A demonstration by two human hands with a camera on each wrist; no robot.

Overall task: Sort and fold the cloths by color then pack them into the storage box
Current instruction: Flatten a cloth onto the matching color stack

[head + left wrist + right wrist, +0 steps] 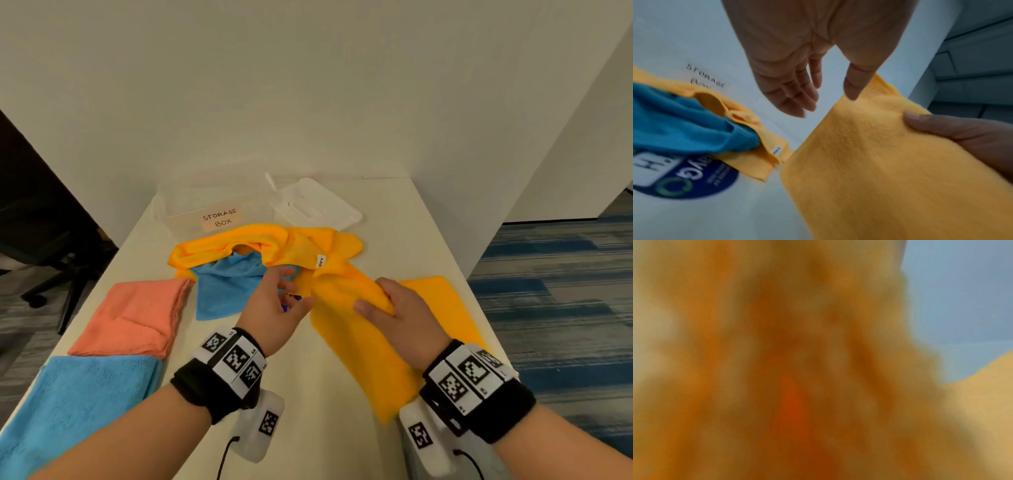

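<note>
While the right hand [394, 313] grips a fold of the long orange microfibre cloth [363, 342], the left hand [277, 301] hovers loose-fingered beside it.

Head view: the clear plastic storage box [191, 209] with its handwritten label stands at the far edge of the white table [308, 428], its white lid [315, 205] beside it; between box and hands lie 1 crumpled orange cloth [246, 240] over 1 crumpled blue cloth [226, 287], with a folded orange cloth [442, 301] on the right and a folded salmon-pink cloth [133, 318] and a folded blue cloth [78, 404] on the left. Left wrist view: the fingers [793, 91] are straight, holding nothing, and a dark blue round sticker [701, 181] shows on the table. Right wrist view: orange blur fills the frame, so the grip cannot be told from it.
</note>
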